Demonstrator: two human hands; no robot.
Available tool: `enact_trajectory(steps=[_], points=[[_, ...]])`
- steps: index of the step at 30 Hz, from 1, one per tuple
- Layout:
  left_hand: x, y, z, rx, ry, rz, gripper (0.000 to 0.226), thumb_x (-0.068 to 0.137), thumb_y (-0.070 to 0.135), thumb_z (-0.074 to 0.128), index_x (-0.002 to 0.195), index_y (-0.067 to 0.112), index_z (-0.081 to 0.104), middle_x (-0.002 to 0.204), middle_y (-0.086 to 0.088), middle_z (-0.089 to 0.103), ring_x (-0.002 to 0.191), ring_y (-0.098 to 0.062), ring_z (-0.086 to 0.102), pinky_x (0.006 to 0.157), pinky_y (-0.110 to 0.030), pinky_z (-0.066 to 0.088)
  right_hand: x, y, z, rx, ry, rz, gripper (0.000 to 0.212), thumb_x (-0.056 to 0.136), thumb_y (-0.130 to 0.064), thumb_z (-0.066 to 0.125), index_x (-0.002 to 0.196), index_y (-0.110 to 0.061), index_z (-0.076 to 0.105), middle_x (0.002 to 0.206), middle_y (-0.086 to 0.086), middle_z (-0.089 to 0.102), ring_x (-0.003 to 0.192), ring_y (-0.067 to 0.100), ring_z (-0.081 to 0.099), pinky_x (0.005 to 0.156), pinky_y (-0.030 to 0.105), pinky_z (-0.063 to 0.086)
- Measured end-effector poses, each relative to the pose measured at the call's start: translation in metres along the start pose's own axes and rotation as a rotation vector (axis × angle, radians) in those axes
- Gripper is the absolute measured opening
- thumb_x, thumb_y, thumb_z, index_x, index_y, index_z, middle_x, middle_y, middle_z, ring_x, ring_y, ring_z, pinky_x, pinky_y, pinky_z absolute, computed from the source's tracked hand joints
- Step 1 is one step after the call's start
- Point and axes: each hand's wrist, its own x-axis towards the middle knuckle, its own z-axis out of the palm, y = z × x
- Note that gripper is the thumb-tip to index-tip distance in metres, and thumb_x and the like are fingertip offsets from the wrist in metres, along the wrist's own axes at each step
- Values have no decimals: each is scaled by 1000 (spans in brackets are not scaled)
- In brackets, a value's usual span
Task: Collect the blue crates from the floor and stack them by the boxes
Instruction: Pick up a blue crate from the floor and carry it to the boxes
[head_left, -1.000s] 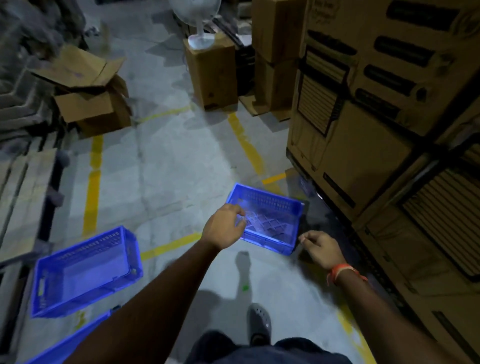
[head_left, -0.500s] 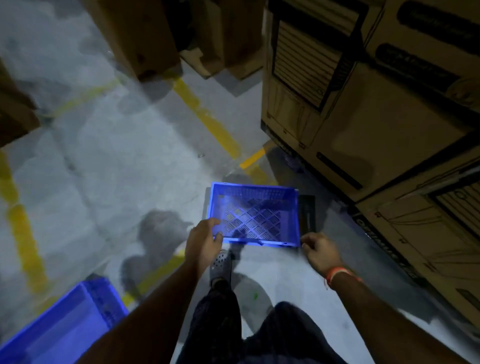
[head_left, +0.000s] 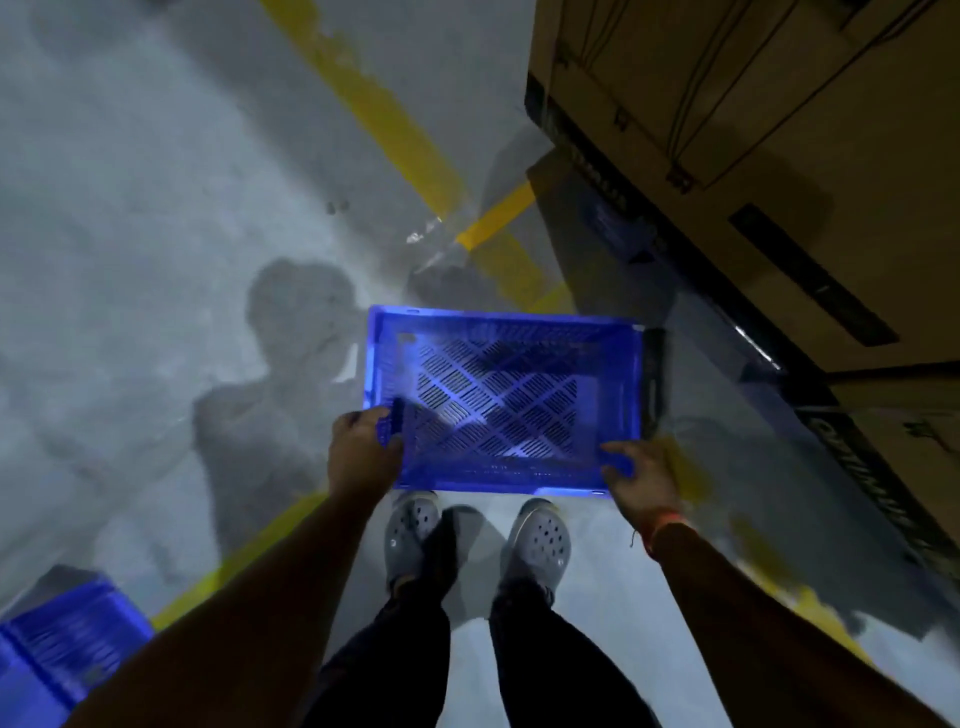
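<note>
The person stands over a blue crate (head_left: 506, 400) and holds it by its near rim, one hand at each near corner. The left hand (head_left: 363, 452) grips the near left corner, its fingers curled over the rim into the crate. The right hand (head_left: 636, 467) holds the near right corner, thumb on the inside of the wall and fingers spread down the outside. The crate sits level just beyond the person's grey clogs (head_left: 537, 540), close to the foot of the stacked cardboard boxes (head_left: 779, 156) on the right; whether it rests on the grey floor (head_left: 156, 208) or hangs just above it cannot be told.

The step in hand looks like placing this crate beside the boxes. The next move probably calls for letting go with both hands and turning to the second blue crate (head_left: 57, 644), which lies at the near left, well apart from the first, so that it can be set squarely on top.

A black band low on the boxes carries large pale letters (head_left: 878, 488), too smeared to read. A blue label (head_left: 613, 228) further along is also unreadable.
</note>
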Motion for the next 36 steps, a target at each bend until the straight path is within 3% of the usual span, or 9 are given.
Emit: enact_trajectory(steps=[5, 10, 14, 16, 19, 24, 29, 32, 36], points=[[67, -24, 65, 69, -2, -102, 48, 82, 20, 71, 130, 20, 64, 148, -18, 35, 127, -40, 49, 111, -41, 38, 84, 43, 33, -7, 100, 96, 33, 76, -7, 74, 109, -10, 73, 126, 27, 51, 120, 39, 49, 107, 34, 37], [101, -39, 102, 48, 195, -125, 34, 80, 21, 69, 113, 28, 71, 138, -12, 32, 117, -36, 49, 104, -43, 44, 133, 71, 53, -57, 138, 127, 36, 77, -15, 76, 113, -17, 72, 133, 26, 48, 128, 37, 44, 109, 34, 36], [129, -52, 103, 14, 222, -83, 32, 84, 18, 65, 111, 33, 71, 136, -13, 38, 110, -30, 56, 101, -38, 47, 156, 82, 67, 148, 42, 128, 30, 86, -2, 67, 116, -5, 69, 118, 20, 66, 100, 27, 64, 80, 18, 44], [140, -56, 99, 18, 193, -58, 34, 82, 14, 63, 109, 33, 74, 122, -11, 55, 99, -29, 63, 87, -37, 52, 163, 84, 68, 174, 47, 107, 27, 88, 0, 64, 114, -4, 70, 111, 19, 70, 76, 14, 62, 66, 6, 43], [147, -55, 92, 64, 143, -80, 43, 74, 5, 59, 104, 31, 77, 87, -9, 69, 81, -35, 69, 74, -35, 53, 167, 85, 65, 137, 49, 73, 26, 89, -1, 60, 113, -7, 71, 110, 19, 70, 87, 25, 64, 81, 21, 46], [136, -40, 80, 16, 98, -147, 43, 70, 14, 60, 100, 40, 76, 80, -10, 71, 83, -36, 69, 89, -42, 54, 163, 88, 44, 140, -6, 32, 23, 87, 1, 64, 106, -5, 73, 111, 19, 70, 103, 31, 64, 90, 36, 50], [93, -26, 51, 1, 12, 55, 41, 72, 11, 58, 104, 27, 78, 64, -19, 64, 62, -41, 64, 57, -33, 48, 120, 85, 2, 122, 29, 53, 23, 83, -3, 70, 105, -8, 75, 100, 14, 73, 89, 20, 63, 80, 29, 47], [59, -10, 23, -6, 5, 121, 42, 76, -3, 61, 105, 21, 78, 62, -12, 65, 49, -23, 55, 52, -30, 44, 80, 77, -30, 146, 49, 98, 22, 82, -5, 71, 103, -12, 76, 89, 8, 71, 77, 23, 64, 72, 24, 41], [8, 18, -20, -32, 23, 158, 42, 78, -5, 61, 108, 20, 78, 54, -9, 60, 46, -8, 45, 52, -23, 38, 19, 62, -78, 191, 34, 130, 26, 83, -4, 69, 107, -12, 75, 104, 12, 72, 87, 27, 67, 76, 28, 48]])
